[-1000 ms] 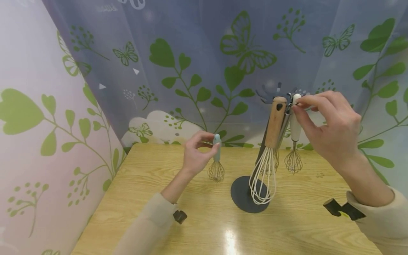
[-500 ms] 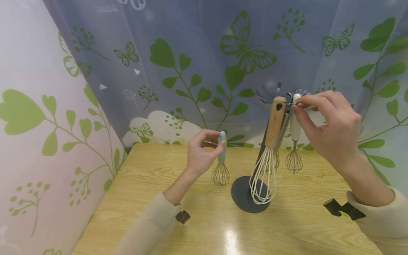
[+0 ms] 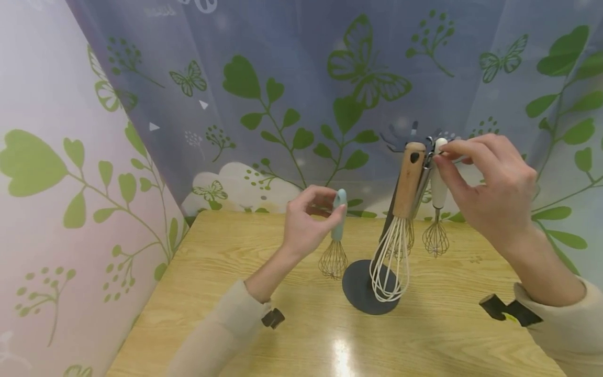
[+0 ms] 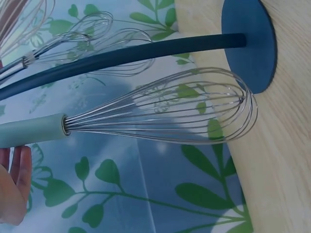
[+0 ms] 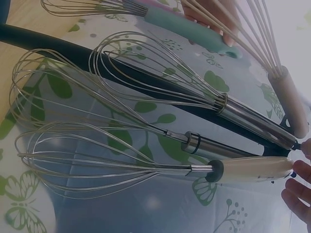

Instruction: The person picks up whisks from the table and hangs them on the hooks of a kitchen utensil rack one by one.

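Note:
My left hand (image 3: pixel 303 225) pinches the upper handle of a mint-green whisk (image 3: pixel 338 222). This whisk hangs wires down, left of a dark whisk stand (image 3: pixel 360 290). In the left wrist view, its wire head (image 4: pixel 165 111) lies beside the stand's curved pole (image 4: pixel 121 57) without visible contact. At the stand's top right, my right hand (image 3: pixel 499 183) pinches the top end of a white-handled whisk (image 3: pixel 438 188). In the right wrist view, that white handle (image 5: pixel 252 170) reaches to my fingertips (image 5: pixel 294 191). Its hanging loop and the hook are mostly hidden.
A wooden-handled whisk (image 3: pixel 408 180) with cream wires hangs at the stand's front. Two steel-handled whisks (image 5: pixel 257 119) hang between it and the white one. Bare hooks (image 3: pixel 393 139) spread at the stand's left. A patterned curtain (image 3: pixel 292 68) rises behind the wood-grain table (image 3: pixel 226 241).
My left hand has carried the mint-green whisk rightward, closer to the stand and the camera. My right hand stays at the white-handled whisk's top.

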